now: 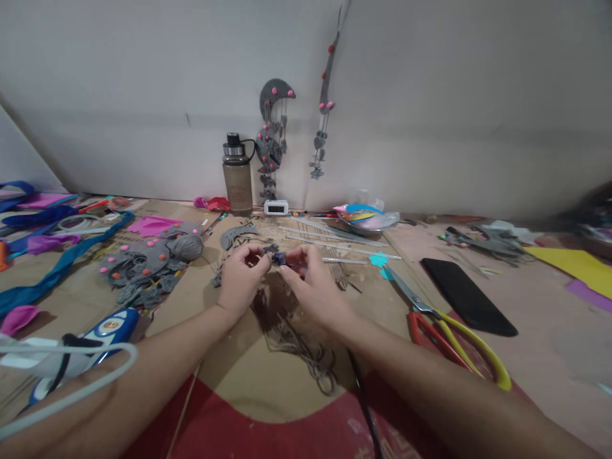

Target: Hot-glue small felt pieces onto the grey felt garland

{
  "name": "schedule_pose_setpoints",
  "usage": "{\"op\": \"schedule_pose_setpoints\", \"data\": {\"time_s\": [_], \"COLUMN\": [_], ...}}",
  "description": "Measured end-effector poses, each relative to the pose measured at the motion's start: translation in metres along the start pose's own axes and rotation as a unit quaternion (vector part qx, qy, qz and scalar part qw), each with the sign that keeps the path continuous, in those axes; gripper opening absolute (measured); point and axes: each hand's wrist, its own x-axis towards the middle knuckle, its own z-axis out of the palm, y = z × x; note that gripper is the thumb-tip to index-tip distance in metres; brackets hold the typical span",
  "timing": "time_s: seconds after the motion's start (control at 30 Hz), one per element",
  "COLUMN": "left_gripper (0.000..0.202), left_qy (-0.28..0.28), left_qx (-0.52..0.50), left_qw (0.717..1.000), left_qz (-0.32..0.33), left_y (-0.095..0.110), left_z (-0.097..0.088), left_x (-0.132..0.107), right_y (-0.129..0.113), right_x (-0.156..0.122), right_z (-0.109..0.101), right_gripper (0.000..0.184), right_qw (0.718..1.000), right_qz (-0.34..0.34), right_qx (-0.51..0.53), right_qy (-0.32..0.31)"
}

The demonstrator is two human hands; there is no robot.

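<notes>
My two hands meet over the middle of the cardboard. Thumb and fingertips of my left hand (243, 275) pinch a small grey felt piece (270, 249). My right hand (315, 284) is closed close beside it, around something small with dark blue and orange showing; its kind is hidden by the fingers. Below the hands lies a loose tangle of grey yarn (299, 344). Just behind my left hand rests a grey felt crescent (234, 236) with strings. A black cable (362, 398) runs out from under my right forearm.
Scissors (440, 319) with red and yellow handles and a black phone (466, 296) lie right. Left are felt pieces with pompoms (148, 261) and a blue-white device (108, 328). A bottle (238, 178) stands behind. Clear sticks (344, 239) lie near a bowl (366, 220).
</notes>
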Motion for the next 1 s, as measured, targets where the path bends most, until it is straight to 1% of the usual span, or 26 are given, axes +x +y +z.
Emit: {"op": "schedule_pose_setpoints", "data": {"time_s": [0.03, 0.1, 0.17, 0.2, 0.27, 0.33, 0.4, 0.5, 0.6, 1.0], "left_gripper": [0.011, 0.011, 0.012, 0.012, 0.011, 0.01, 0.012, 0.019, 0.023, 0.02], "left_qy": [0.001, 0.008, 0.015, 0.017, 0.016, 0.012, 0.006, -0.011, -0.027, -0.05], "left_qx": [0.017, 0.036, 0.04, 0.039, 0.033, 0.022, 0.008, 0.0, 0.016, 0.013], "left_qw": [1.0, 0.999, 0.999, 0.999, 0.999, 1.0, 1.0, 1.0, 0.999, 0.998], "left_qz": [0.007, 0.006, -0.002, -0.005, -0.007, -0.007, -0.01, -0.015, -0.022, -0.031], "left_y": [0.001, 0.002, 0.0, -0.001, -0.003, -0.004, -0.005, -0.005, -0.005, 0.001], "left_z": [0.0, -0.001, -0.002, -0.002, -0.002, -0.002, -0.001, -0.001, -0.001, -0.002], "left_x": [-0.001, -0.002, -0.002, -0.001, 0.0, 0.001, 0.001, 0.0, -0.001, -0.005], "right_y": [-0.001, -0.002, 0.0, 0.0, 0.002, 0.003, 0.004, 0.005, 0.005, 0.002], "right_x": [0.001, 0.004, 0.008, 0.01, 0.013, 0.014, 0.015, 0.015, 0.014, 0.011], "right_z": [0.008, 0.022, 0.031, 0.033, 0.033, 0.029, 0.025, 0.02, 0.019, 0.014], "right_gripper": [0.026, 0.034, 0.037, 0.037, 0.028, 0.016, 0.011, 0.011, 0.012, 0.02], "right_qw": [0.997, 0.977, 0.961, 0.962, 0.976, 0.989, 0.995, 0.998, 0.998, 0.999], "right_qz": [0.025, 0.077, 0.116, 0.124, 0.112, 0.077, 0.045, 0.022, 0.016, 0.024], "right_qx": [0.077, 0.2, 0.249, 0.242, 0.185, 0.122, 0.085, 0.06, 0.045, 0.007], "right_qy": [-0.008, -0.02, -0.027, -0.026, -0.019, -0.004, 0.01, 0.027, 0.03, 0.036]}}
